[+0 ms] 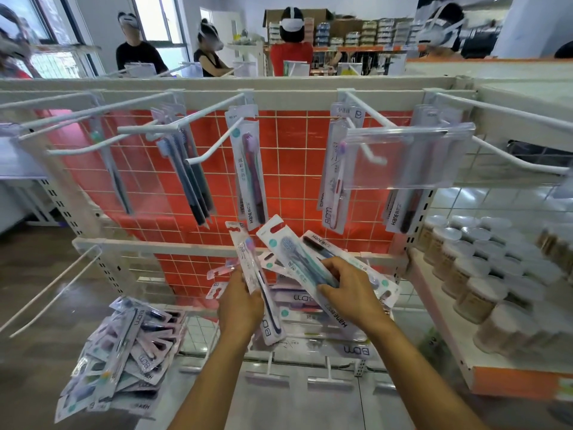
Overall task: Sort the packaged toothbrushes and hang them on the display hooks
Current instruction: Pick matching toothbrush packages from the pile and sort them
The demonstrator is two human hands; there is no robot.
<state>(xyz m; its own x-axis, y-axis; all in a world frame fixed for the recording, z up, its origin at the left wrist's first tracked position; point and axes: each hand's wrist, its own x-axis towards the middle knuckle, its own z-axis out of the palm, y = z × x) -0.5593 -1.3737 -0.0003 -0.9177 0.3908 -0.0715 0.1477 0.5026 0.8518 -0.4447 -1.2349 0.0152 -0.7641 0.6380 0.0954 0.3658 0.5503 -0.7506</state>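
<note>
My left hand point(239, 305) grips a narrow packaged toothbrush with a dark handle point(260, 274), held upright. My right hand point(352, 291) holds a fanned bunch of teal-marked packaged toothbrushes point(294, 252), tilted up to the left. Both hands hover over more packs lying on the low wire shelf point(325, 333). Above, white display hooks point(214, 147) stick out from the red grid panel. Packs hang on several of them, such as a purple brush pack point(249, 169) and a white pack point(336, 181).
A loose pile of toothbrush packs point(124, 355) lies at the lower left. Jars with white lids point(490, 268) fill the shelf on the right. A clear label holder point(403, 156) hangs on a hook at upper right. Several people stand behind the rack.
</note>
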